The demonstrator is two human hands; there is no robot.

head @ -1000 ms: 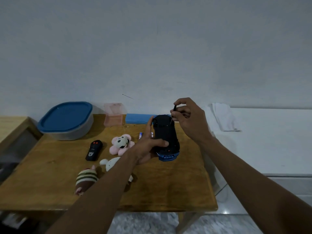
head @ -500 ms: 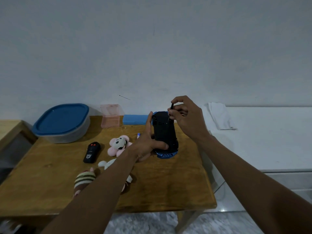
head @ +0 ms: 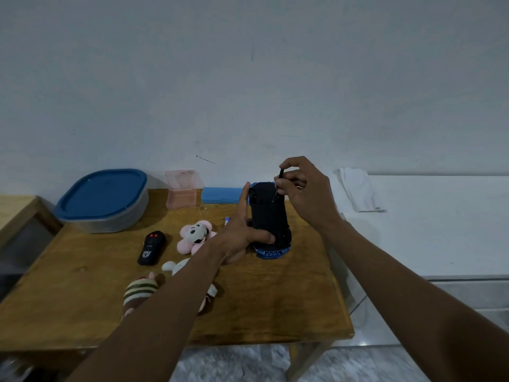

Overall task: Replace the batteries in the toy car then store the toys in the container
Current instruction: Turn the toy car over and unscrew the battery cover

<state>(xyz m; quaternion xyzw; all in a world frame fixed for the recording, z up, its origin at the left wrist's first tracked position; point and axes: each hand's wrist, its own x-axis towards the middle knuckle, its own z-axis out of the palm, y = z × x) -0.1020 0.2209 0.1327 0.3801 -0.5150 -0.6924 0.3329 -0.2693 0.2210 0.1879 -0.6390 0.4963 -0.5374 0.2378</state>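
The blue toy car [head: 270, 216] stands on end on the wooden table [head: 82, 285], its black underside facing me. My left hand [head: 242, 232] grips it from the left, thumb across the lower underside. My right hand [head: 303, 191] pinches a thin black screwdriver [head: 280, 175] whose tip touches the upper part of the underside. A grey container with a blue lid [head: 103, 199] sits at the table's back left. On the table lie a pink flower plush [head: 194, 235], a striped plush [head: 140, 292] and a white plush [head: 176, 267] partly under my left arm.
A black remote [head: 151, 248] lies left of the plush toys. A pink clear box [head: 181, 193] and a blue case [head: 221, 194] stand by the wall. A small battery [head: 227, 220] peeks out beside my left hand. White cloth [head: 358, 191] lies on the white counter to the right.
The view shifted slightly. Both hands stay on the car; my right hand's fingers have turned a little on the screwdriver.
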